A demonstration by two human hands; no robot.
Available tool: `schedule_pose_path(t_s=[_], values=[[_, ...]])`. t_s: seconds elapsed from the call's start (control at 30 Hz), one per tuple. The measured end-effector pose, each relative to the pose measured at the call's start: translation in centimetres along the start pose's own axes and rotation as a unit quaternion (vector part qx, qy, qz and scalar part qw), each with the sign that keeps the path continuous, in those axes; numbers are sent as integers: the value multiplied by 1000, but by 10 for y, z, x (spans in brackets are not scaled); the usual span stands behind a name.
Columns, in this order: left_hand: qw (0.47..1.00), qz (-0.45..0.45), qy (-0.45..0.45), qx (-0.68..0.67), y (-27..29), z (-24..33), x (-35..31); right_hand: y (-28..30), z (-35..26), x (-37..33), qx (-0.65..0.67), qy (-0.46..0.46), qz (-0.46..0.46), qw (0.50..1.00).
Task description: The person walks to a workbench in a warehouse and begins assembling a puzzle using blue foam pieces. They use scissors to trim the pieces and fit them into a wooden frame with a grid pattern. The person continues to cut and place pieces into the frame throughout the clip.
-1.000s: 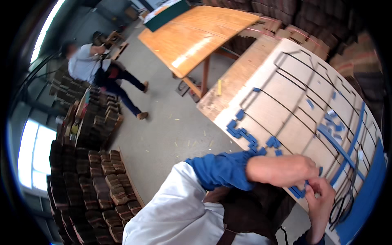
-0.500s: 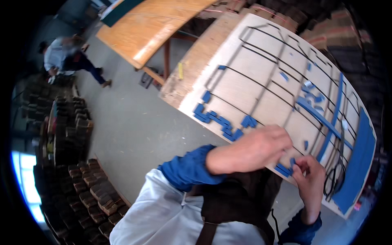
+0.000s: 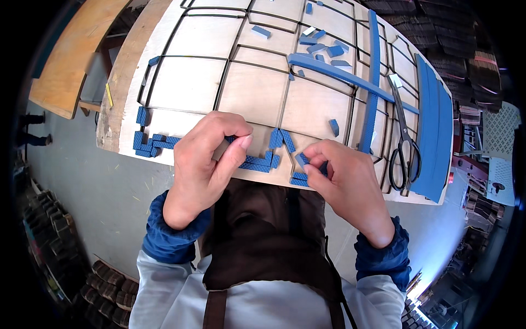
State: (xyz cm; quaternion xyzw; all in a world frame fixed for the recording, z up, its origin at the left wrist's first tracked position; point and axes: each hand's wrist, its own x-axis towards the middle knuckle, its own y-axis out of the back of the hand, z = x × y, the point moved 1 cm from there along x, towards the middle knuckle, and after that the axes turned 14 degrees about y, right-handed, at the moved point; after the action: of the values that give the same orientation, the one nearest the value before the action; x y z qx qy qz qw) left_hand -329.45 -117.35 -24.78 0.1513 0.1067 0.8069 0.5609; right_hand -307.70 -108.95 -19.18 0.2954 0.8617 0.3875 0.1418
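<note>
A pale plywood die board (image 3: 192, 88) with thin black blades standing in it lies before me. Along its near edge, blue foam pieces (image 3: 255, 164) sit against the blades. My right hand (image 3: 345, 175) pinches a small blue foam piece (image 3: 301, 160) between thumb and forefinger, just above the near edge. Other foam pieces (image 3: 299, 179) show below its fingertips. My left hand (image 3: 208, 156) hovers over the near-left blades, fingers curled and thumb close to the forefinger. Some blue shows behind its thumb, but whether the hand grips anything is hidden.
Loose foam offcuts (image 3: 335, 51) are scattered mid-board, beside long blue foam strips (image 3: 373, 77). Black-handled scissors (image 3: 404, 159) lie on the right, next to wide blue foam sheets (image 3: 433, 126). An orange-brown table (image 3: 68, 71) stands far left. Dark stacks (image 3: 411, 38) fill the back right.
My view has swung so the board sits more central. My hands have moved apart, the left now farther left along the near edge. The person at left is mostly out of view, legs showing.
</note>
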Motion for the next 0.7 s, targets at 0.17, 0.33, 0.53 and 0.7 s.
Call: schedule_pose_path(t_s=[0.17,0.33,0.53,0.7], values=[[1000,7,-3,-3,2,0,0,-8,5,3,10,17,-4,1000],[1000,8,-21,8,2,-3,1,-6,-1,6,8,-14,-24,1000],[999,18,-31,12,1,-4,2,-9,1,6,17,1,-14,1000],[999,-5,-27,28,4,-3,2,-6,7,8,43,-7,-38,998]])
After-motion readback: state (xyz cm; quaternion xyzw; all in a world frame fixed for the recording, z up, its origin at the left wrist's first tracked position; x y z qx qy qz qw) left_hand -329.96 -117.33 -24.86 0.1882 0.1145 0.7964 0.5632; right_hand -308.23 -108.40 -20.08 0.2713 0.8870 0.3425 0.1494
